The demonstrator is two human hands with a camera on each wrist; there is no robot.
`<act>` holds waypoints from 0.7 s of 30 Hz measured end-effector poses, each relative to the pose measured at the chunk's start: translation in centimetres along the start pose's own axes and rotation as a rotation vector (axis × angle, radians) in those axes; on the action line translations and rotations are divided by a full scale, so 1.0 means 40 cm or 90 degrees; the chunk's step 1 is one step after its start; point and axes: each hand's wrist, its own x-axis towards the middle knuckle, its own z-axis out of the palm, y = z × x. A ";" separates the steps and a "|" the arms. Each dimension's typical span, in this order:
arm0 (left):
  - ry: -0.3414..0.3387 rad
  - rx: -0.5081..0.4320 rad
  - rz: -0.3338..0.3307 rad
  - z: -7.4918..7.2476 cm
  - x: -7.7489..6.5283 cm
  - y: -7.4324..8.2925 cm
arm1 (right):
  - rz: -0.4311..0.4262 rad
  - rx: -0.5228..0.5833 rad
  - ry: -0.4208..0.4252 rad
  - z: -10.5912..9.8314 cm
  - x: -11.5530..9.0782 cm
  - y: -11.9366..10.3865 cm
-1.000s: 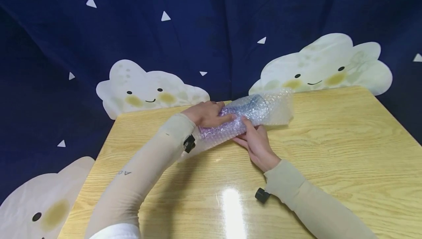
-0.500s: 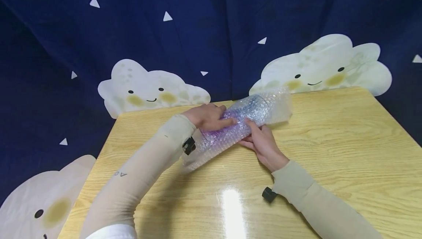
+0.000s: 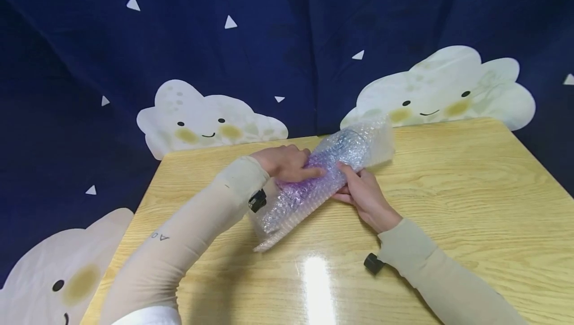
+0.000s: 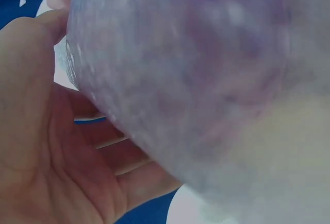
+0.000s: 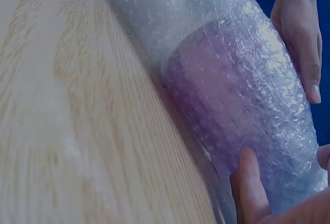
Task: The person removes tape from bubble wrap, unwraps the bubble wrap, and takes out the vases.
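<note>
A long bundle of bubble wrap [image 3: 309, 200] is held tilted above the table, its far right end higher in the head view. Through the clear layers shows a rounded thing, purple on one side and blue towards the other; its kind cannot be told. My left hand [image 3: 289, 164] grips the bundle from its far left side, thumb across the front and other fingers curled behind it, as the left wrist view of the hand [image 4: 67, 147] also shows. From the near right side my right hand [image 3: 368, 198] holds it, thumb on top and fingers underneath.
Beneath lies a light wooden table [image 3: 457, 205] with a bright glare spot near its front. A dark blue curtain [image 3: 269, 31] printed with white clouds hangs right behind the table's back edge. Small black devices [image 3: 373, 263] sit at both wrists.
The bundle has turned, its near left end swinging down towards the person. The right hand has shifted right and slightly nearer; the left hand has moved slightly nearer. Both still hold it.
</note>
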 end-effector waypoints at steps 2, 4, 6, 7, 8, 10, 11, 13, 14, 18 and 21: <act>-0.014 0.009 -0.008 0.000 -0.002 0.006 | 0.000 -0.008 -0.004 -0.005 -0.004 -0.001; -0.028 0.014 -0.013 -0.001 -0.006 0.012 | 0.001 -0.019 -0.009 -0.007 -0.006 -0.003; -0.042 0.016 -0.018 -0.003 -0.011 0.019 | 0.003 -0.026 -0.013 -0.010 -0.008 -0.004; -0.048 0.017 -0.020 -0.005 -0.012 0.023 | 0.003 -0.029 -0.015 -0.012 -0.008 -0.005; -0.054 0.016 -0.023 -0.006 -0.014 0.026 | 0.004 -0.032 -0.016 -0.013 -0.009 -0.006; -0.064 0.017 -0.026 -0.008 -0.016 0.033 | 0.005 -0.037 -0.021 -0.016 -0.010 -0.007; -0.068 0.018 -0.028 -0.008 -0.017 0.036 | 0.004 -0.038 -0.023 -0.017 -0.011 -0.007; -0.072 0.022 -0.027 -0.008 -0.020 0.041 | 0.003 -0.040 -0.028 -0.020 -0.013 -0.006; -0.073 0.024 -0.026 -0.008 -0.021 0.044 | 0.002 -0.042 -0.029 -0.021 -0.014 -0.006; -0.067 0.030 -0.009 -0.004 -0.026 0.053 | -0.001 -0.057 -0.027 -0.028 -0.014 -0.002; -0.063 0.019 0.003 0.001 -0.031 0.056 | -0.003 -0.075 -0.027 -0.034 -0.015 -0.001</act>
